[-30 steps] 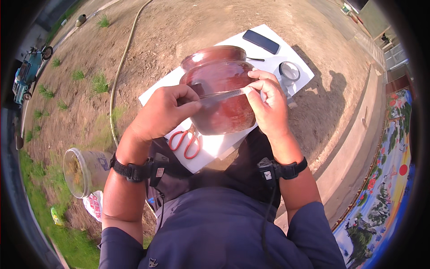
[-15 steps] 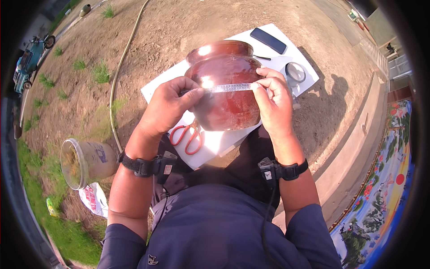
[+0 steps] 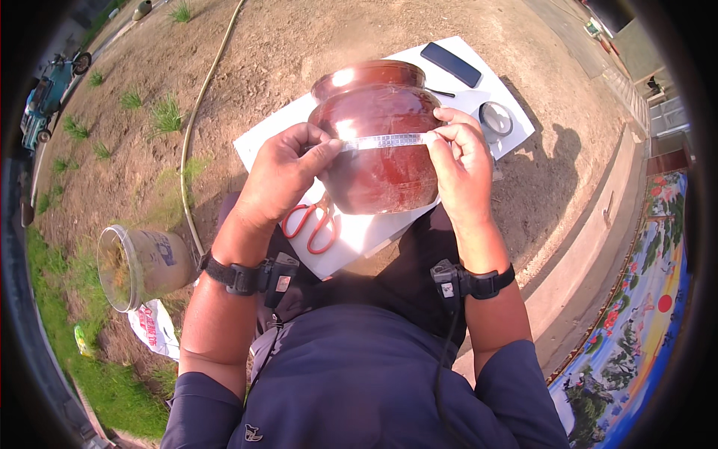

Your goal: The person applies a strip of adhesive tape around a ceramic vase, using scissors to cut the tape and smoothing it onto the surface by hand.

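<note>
A glossy red-brown glazed jar [image 3: 378, 179] with a wide rim stands on a white board in front of me. Across its near side runs a narrow whitish strip [image 3: 385, 141] with a fine grid-like pattern, held taut. My left hand [image 3: 288, 165] pinches the strip's left end between thumb and forefinger. At the other end my right hand [image 3: 462, 161] pinches it too, its upper fingers resting at the jar's right side. Red-handled scissors [image 3: 313, 224] lie below my left hand, their blades partly hidden by the jar.
On the white board [image 3: 265, 138] lie a dark phone [image 3: 451, 64], a thin black pen-like stick [image 3: 441, 93] and a round dark-rimmed object [image 3: 495, 118]. A tipped bucket [image 3: 153, 262] and a white bag [image 3: 155, 327] are on the left, near a hose [image 3: 196, 112]. A concrete step [image 3: 583, 247] runs along the right.
The jar, strip and board sit slightly higher in the view. My right hand has shifted a little right and up with its end of the strip. Both pinches remain.
</note>
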### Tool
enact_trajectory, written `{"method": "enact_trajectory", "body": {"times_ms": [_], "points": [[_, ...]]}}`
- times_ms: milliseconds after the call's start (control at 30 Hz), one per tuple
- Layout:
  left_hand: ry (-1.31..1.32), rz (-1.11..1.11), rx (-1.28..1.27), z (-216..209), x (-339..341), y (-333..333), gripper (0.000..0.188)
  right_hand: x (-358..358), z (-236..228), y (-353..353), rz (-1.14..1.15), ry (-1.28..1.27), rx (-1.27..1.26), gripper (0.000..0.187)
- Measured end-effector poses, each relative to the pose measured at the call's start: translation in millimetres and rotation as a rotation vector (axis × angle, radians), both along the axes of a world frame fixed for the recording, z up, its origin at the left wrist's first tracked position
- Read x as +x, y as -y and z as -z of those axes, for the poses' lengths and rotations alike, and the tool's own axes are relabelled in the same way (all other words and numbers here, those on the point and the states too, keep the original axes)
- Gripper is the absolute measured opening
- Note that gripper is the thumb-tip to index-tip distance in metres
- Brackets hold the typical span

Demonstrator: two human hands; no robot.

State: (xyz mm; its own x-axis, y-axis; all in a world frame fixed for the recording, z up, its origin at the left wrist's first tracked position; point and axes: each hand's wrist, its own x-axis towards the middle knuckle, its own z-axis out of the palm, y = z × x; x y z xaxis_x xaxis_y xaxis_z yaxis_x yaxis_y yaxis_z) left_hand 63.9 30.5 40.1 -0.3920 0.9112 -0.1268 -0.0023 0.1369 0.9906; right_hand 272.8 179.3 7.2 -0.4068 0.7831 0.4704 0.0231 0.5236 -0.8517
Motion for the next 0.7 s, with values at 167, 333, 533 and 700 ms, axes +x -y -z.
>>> {"method": "enact_trajectory", "body": {"times_ms": [167,333,533,700], "points": [[0.004,0.009,0.053,5,3,3,0.013,1,-15,-3,-0.015,0.039,0.117,0.009],[-0.009,0.05,0.077,4,1,6,0.012,-6,-43,-9,-0.16,0.101,0.279,0.008],[0.04,0.046,0.069,12,-4,8,0.01,-12,-43,-11,-0.271,-0.001,0.116,0.007],[0.058,0.032,0.071,15,-6,8,0.015,-20,-54,-23,-0.276,0.026,0.256,0.01]]}}
